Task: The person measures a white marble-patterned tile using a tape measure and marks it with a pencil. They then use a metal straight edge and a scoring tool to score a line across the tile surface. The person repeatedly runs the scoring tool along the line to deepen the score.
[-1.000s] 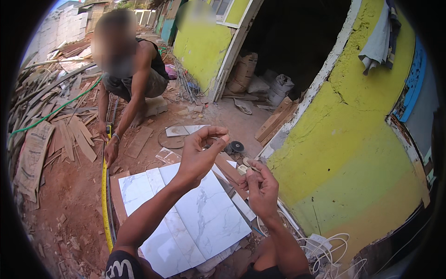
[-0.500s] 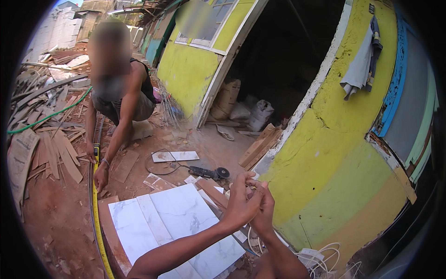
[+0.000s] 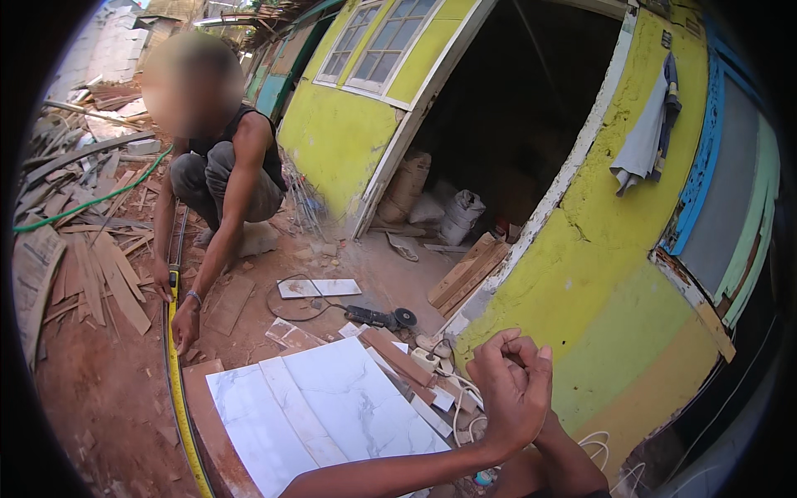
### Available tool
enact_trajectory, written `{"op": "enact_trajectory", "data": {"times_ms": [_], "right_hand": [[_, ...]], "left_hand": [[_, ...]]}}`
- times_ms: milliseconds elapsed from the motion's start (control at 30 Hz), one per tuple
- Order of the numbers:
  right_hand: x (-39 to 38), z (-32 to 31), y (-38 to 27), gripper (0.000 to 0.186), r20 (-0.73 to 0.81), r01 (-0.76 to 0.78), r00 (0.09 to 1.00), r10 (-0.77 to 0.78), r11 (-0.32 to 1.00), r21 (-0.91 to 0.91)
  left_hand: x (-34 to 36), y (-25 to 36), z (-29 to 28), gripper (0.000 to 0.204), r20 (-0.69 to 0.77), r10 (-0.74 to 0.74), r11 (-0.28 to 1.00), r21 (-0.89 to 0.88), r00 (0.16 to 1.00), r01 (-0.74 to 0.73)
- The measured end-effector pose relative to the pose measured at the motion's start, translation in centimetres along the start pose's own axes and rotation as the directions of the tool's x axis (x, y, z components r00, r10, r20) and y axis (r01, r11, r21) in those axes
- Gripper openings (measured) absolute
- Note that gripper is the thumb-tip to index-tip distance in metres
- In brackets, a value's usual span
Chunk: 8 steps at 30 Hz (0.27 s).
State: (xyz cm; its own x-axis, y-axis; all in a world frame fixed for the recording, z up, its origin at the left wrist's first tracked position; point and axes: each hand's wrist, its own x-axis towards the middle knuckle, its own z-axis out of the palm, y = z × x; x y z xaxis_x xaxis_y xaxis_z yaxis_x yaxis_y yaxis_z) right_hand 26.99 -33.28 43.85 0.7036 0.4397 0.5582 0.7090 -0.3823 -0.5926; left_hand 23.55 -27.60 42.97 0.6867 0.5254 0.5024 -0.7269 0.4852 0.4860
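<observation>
My left hand (image 3: 505, 386) is raised at the lower right with its fingers curled in. Close behind it is my right hand (image 3: 540, 407), mostly covered by the left one, so its fingers are hard to make out. Anything between the hands is hidden. Below and to the left lies a stack of white marbled tiles (image 3: 332, 398), the nearest things to my left forearm. A crouching co-worker holds a yellow tape measure (image 3: 173, 349), drawn out along a long dark strip (image 3: 170, 390) on the ground; one of that person's hands (image 3: 186, 325) presses on the tape.
An angle grinder (image 3: 380, 318) with a black cord lies beyond the tiles, near a white tile strip (image 3: 320, 288). White cables and a socket block (image 3: 426, 358) are by the yellow wall (image 3: 531, 307). Wood scraps (image 3: 116, 266) cover the left ground; planks (image 3: 469, 270) lean at the doorway.
My hands have moved right and slightly down, and the left one now covers more of the right. The co-worker's head has lifted a little; that person's hands stay on the tape measure.
</observation>
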Motion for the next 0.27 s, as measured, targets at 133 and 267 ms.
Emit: {"op": "enact_trajectory", "data": {"times_ms": [133, 267], "right_hand": [[-2.5, -0.6, -1.4, 0.031, -0.066, -0.098, 0.994, 0.091, 0.989, -0.107], [-10.9, -5.1, 0.6, 0.036, -0.018, -0.083, 0.997, 0.082, 0.958, -0.275]], "left_hand": [[-1.9, 0.3, 0.4, 0.053, -0.046, 0.085, 0.945, 0.320, 0.995, -0.066], [-4.8, -0.6, 2.0, 0.058, 0.103, -0.077, 0.993, 0.101, 0.992, 0.067]]}}
